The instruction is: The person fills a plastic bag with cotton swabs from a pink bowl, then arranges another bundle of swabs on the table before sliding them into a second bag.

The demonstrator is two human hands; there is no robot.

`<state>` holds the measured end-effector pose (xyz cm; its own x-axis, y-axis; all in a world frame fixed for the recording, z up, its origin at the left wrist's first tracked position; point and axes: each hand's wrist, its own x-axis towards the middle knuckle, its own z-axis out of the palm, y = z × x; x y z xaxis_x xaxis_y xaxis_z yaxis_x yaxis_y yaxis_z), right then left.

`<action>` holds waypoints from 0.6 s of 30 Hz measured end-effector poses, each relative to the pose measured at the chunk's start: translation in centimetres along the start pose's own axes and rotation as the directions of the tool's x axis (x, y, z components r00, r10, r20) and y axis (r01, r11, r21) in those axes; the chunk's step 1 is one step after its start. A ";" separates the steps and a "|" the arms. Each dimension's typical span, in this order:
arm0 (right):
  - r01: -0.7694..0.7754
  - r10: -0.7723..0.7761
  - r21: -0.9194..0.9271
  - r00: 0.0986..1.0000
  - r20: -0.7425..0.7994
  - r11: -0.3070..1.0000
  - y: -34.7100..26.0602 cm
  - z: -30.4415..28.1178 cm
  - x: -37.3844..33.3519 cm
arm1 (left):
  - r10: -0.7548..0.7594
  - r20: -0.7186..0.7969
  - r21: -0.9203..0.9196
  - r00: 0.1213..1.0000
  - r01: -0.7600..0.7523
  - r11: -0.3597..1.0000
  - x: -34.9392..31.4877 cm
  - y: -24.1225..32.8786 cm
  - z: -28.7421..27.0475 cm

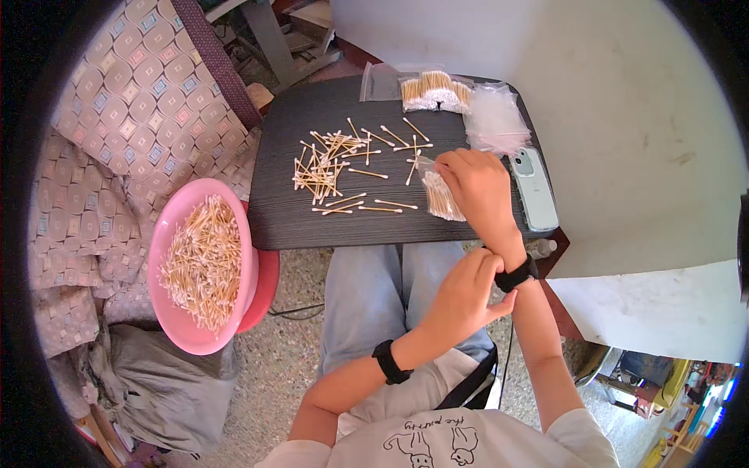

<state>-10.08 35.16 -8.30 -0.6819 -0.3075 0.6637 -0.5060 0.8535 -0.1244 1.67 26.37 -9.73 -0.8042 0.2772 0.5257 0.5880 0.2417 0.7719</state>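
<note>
Plastic swab bag, long axis slanting away-left
Your right fingers touch it, your left fingers the black wristband; either grip unclear.

2 arms forward; left fingers at right wrist, right fingers curled.

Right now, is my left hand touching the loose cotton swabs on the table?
No, the left hand is at the black wristband on the right arm, well apart from the loose cotton swabs.
</note>
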 end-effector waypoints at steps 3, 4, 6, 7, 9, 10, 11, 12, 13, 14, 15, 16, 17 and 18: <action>-0.023 0.023 0.017 1.000 0.007 1.000 0.3 -0.3 0.1 | 0.002 -0.001 -0.177 1.000 -0.002 0.984 -0.6 -0.6 0.7; -0.024 0.024 0.030 1.000 0.001 0.999 0.3 -0.4 0.1 | 0.002 -0.003 -0.178 1.000 -0.002 0.984 -0.7 -0.8 0.9; -0.037 0.036 0.063 0.999 0.013 0.997 0.3 -0.5 0.0 | -0.075 -0.022 -0.281 0.997 0.066 0.957 -0.1 -0.7 0.7; -0.050 0.047 0.096 0.999 0.024 0.994 0.3 -0.5 -0.1 | -0.076 -0.021 -0.283 0.997 0.067 0.957 -0.1 -0.5 0.6; -0.043 0.041 0.076 0.999 0.029 0.996 0.4 -0.6 -0.1 | -0.093 0.067 -0.285 0.993 0.108 0.952 0.0 -0.2 0.4; -0.036 0.034 0.057 0.999 0.035 0.998 0.4 -0.7 -0.1 | -0.092 0.068 -0.285 0.993 0.108 0.952 -0.1 -0.2 0.5; -0.035 0.033 0.059 0.999 0.035 0.998 0.3 -0.6 -0.1 | -0.054 0.078 -0.236 0.996 0.071 0.969 -0.4 -0.2 0.7; 0.006 -0.008 0.067 0.999 0.032 0.998 0.1 -0.6 -0.1 | -0.016 0.090 -0.188 0.996 0.033 0.982 -0.6 -0.3 0.8; 0.046 -0.048 0.074 0.998 0.029 0.996 0.0 -0.5 -0.1 | -0.017 0.089 -0.186 0.996 0.033 0.982 -0.7 -0.5 0.8; 0.046 -0.048 0.074 0.998 0.029 0.996 0.2 -0.6 -0.1 | 0.006 0.078 -0.236 0.997 0.013 0.972 -0.8 -0.6 0.9; 0.003 -0.006 0.070 0.999 0.048 0.998 0.4 -0.8 0.1 | 0.028 0.065 -0.284 0.997 -0.008 0.959 -0.9 -0.8 0.9; -0.040 0.036 0.065 0.997 0.067 0.997 0.6 -1.0 0.2 | 0.028 0.065 -0.285 0.997 -0.008 0.959 -0.9 -0.9 1.0; -0.041 0.037 0.064 0.997 0.069 0.997 0.6 -1.1 0.4 | 0.057 0.090 -0.303 0.994 -0.028 0.953 -1.1 -0.9 1.0; -0.029 0.025 0.089 0.999 0.043 0.996 0.7 -1.1 0.6 | 0.087 0.114 -0.321 0.990 -0.046 0.946 -1.4 -1.0 1.0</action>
<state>-10.22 36.03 -7.18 -0.7164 -0.3042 0.6279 -0.5312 0.8213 -0.2081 2.28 26.65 -11.52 -0.7349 0.4012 0.5468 0.5654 -0.0830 0.8207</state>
